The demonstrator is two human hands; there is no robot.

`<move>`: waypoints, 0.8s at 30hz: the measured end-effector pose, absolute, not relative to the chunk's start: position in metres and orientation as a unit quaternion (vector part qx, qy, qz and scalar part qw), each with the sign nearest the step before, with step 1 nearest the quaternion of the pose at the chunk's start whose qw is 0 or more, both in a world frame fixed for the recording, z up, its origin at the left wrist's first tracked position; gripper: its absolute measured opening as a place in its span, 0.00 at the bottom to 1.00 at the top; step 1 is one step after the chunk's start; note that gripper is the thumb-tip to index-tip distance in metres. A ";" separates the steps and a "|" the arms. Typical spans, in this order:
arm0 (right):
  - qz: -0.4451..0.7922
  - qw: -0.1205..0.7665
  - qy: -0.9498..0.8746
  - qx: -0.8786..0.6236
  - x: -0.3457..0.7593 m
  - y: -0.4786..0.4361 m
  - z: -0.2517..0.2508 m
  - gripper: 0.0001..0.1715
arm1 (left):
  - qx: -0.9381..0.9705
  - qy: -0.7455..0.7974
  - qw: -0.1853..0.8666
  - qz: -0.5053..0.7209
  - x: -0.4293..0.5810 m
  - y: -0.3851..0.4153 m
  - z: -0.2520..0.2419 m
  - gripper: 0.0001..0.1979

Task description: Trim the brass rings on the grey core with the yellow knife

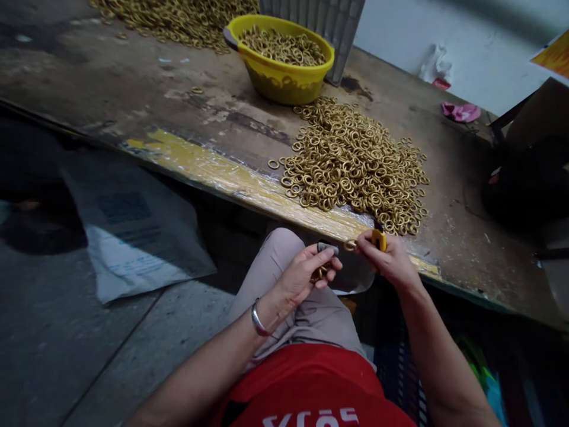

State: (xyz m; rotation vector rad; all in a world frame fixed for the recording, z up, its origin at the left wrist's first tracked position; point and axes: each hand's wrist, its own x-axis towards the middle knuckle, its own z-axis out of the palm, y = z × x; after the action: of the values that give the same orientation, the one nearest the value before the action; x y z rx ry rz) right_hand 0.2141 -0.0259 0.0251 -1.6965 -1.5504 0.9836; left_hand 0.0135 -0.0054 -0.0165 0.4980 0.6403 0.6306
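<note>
My left hand (299, 274) is closed around several gold-coloured rings (319, 273), partly hidden by the fingers. A grey and black wrap (328, 248) covers a fingertip of that hand. Just to its right, my right hand (391, 259) grips a yellow utility knife (379, 240), its dark tip pointing up towards the table. Thumb and fingers of the same hand also pinch a single gold-coloured ring (349, 245), which sticks out towards the left hand. Beyond both hands, a heap of matching rings (355, 163) lies near the table edge.
A yellow basin (284, 80) full of rings stands on the worn wooden table (146, 89), before a grey ribbed crate (313, 18). Another ring pile (178, 21) lies far left. A pink cloth (461, 112) sits at the right. Below the table is a white sack (133, 237).
</note>
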 end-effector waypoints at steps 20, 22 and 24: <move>0.131 0.118 -0.739 -0.650 0.182 -0.071 0.029 0.19 | 0.371 0.360 0.788 0.333 0.012 -0.020 -0.002 0.18; 0.107 0.074 -0.735 -0.665 0.180 -0.071 0.029 0.20 | 0.407 0.373 0.765 0.331 0.011 -0.019 -0.003 0.16; 0.081 0.032 -0.724 -0.685 0.176 -0.069 0.029 0.18 | 0.449 0.383 0.739 0.326 0.011 -0.018 -0.004 0.13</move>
State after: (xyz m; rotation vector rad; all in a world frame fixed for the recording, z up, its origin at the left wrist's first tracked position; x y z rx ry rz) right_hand 0.1761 -0.0685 0.0292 -2.1084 -2.2283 0.2495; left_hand 0.0111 -0.0178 -0.0038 0.9846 0.8400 0.7156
